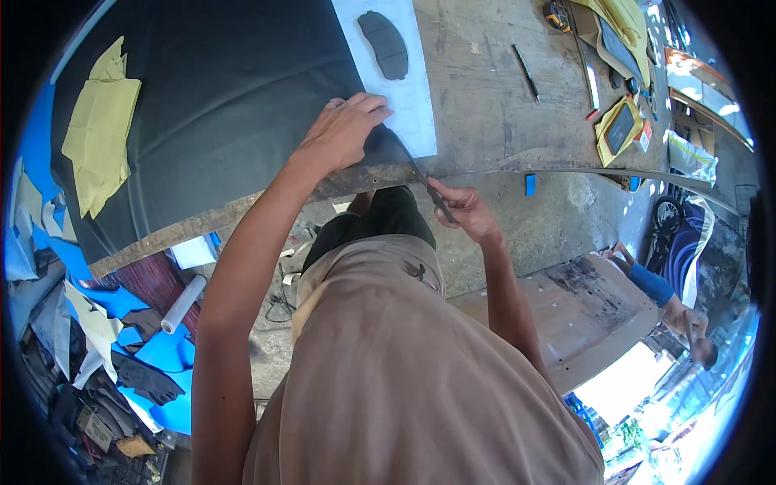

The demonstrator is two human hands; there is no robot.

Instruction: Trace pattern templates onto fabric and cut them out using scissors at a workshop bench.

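A large black sheet (234, 73) of smooth, leather-like material is spread over the left part of the worktable. At its right edge, my left hand (343, 133) presses down with fingers bent together on the material. A narrow dark strip (414, 164) runs from beside those fingers, past the table's front edge, to my right hand (467, 212), which is closed around its lower end. Whether the strip is joined to the sheet is hidden under my left fingers. White paper (416, 121) lies beside the sheet, with a dark, curved flat piece (383, 45) on top.
Yellow paper (101, 133) rests on the sheet's left side. A pen (525, 73), a tape measure (556, 14) and a phone (620, 129) lie on the right. Blue and white scraps (166, 352) crowd the floor at left. Another person's arm (651, 283) reaches over a board (582, 315).
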